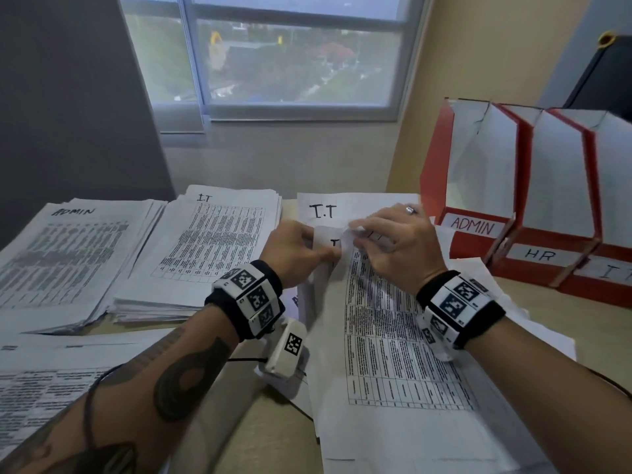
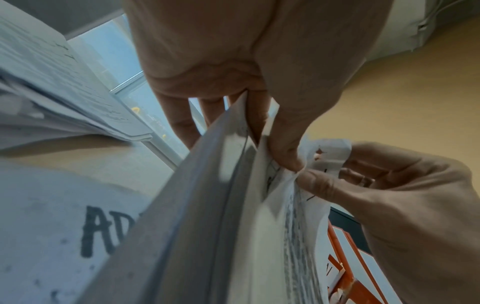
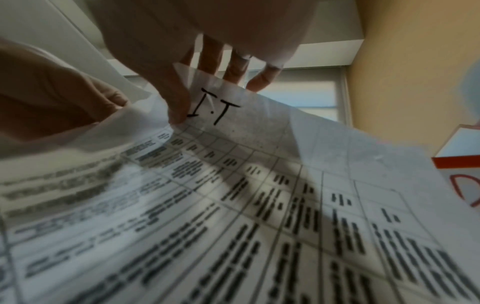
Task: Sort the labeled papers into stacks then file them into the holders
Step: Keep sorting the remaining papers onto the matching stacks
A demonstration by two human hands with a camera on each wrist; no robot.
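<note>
An unsorted pile of printed sheets (image 1: 393, 336) lies in front of me. My left hand (image 1: 326, 256) pinches the lifted top edge of one sheet (image 1: 330, 241), whose label is partly hidden; the pinch (image 2: 285, 162) shows close up in the left wrist view. Just to its right, my right hand (image 1: 357, 234) pinches the top corner of a sheet marked I.T (image 3: 221, 111), thumb (image 3: 176, 107) on top and fingers behind. Sorted stacks marked ADMIN (image 1: 68, 254) and I.T (image 1: 212, 241) lie to the left. Red holders labeled ADMIN (image 1: 475, 227), HR (image 1: 540, 254) and IT (image 1: 612, 271) stand at the right.
Another I.T sheet (image 1: 321, 210) lies flat behind my hands. More printed sheets (image 1: 41, 381) lie at the front left, and an ADMIN sheet (image 2: 98, 232) lies under the left wrist. A window (image 1: 273, 53) and the wall close off the desk's far side.
</note>
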